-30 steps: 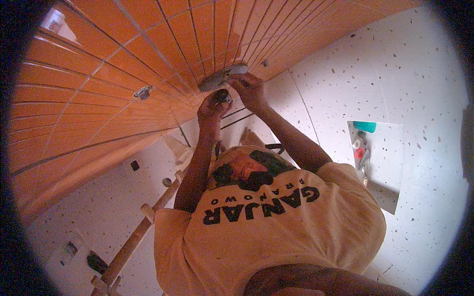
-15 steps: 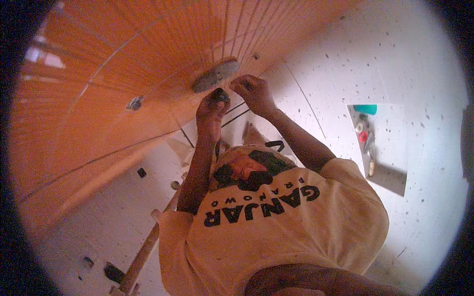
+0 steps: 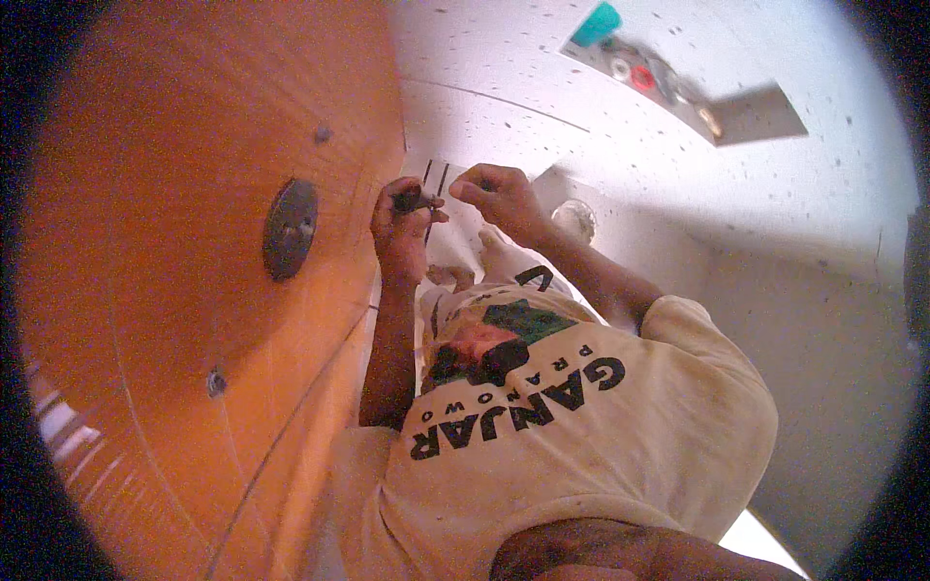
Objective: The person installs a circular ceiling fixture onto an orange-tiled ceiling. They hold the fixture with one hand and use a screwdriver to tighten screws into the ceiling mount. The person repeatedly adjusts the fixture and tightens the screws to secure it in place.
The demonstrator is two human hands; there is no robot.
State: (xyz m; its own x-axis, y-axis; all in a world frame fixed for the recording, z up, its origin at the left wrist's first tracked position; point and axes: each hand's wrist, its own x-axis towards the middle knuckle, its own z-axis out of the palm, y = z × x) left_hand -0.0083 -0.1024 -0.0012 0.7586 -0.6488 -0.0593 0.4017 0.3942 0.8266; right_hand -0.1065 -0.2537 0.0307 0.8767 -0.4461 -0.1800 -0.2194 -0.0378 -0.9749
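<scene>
My left hand is closed around a small dark object, whose narrow end points toward my other hand. Its exact kind does not show. Just to the right, my right hand is raised with its fingers curled and thumb pressed in. Whatever it may be pinching is too small or hidden to make out. The two hands are close but apart. Left of them stands a large orange panel with a round dark metal plate fixed on it.
Small metal fittings stick out of the panel. A recess in the white speckled wall holds a teal item, a red ring-like item and other small things. A round whitish object sits behind my right forearm.
My view has turned, so the panel and its plate now lie farther left of my hands. Both hands are away from the plate, and the left still holds the dark object.
</scene>
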